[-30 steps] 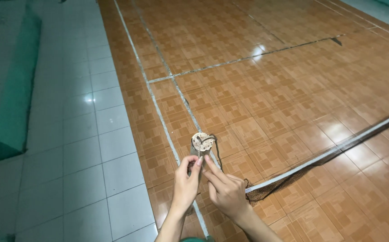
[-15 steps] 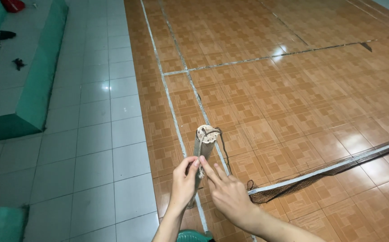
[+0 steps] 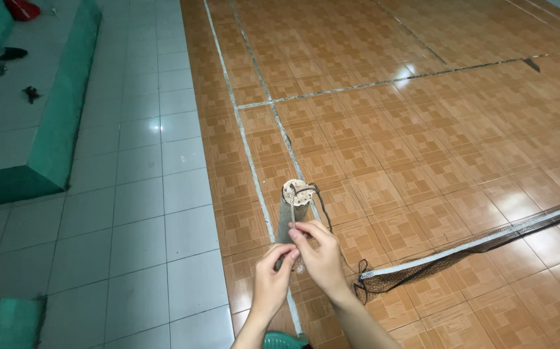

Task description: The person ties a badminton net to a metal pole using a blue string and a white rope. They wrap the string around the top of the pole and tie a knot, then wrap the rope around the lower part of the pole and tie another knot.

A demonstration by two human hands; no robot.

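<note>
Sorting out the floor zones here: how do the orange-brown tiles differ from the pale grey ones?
The orange-brown patterned floor tiles carry a small block pattern and white court lines; the pale grey glossy floor tiles are plain, unlined and lie left, beside the green step. Both are shiny and reflect light.

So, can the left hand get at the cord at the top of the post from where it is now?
Probably yes. The left hand is already at the post, just below its top, and nothing lies between it and the cord. The right hand is beside it, not blocking.
</note>
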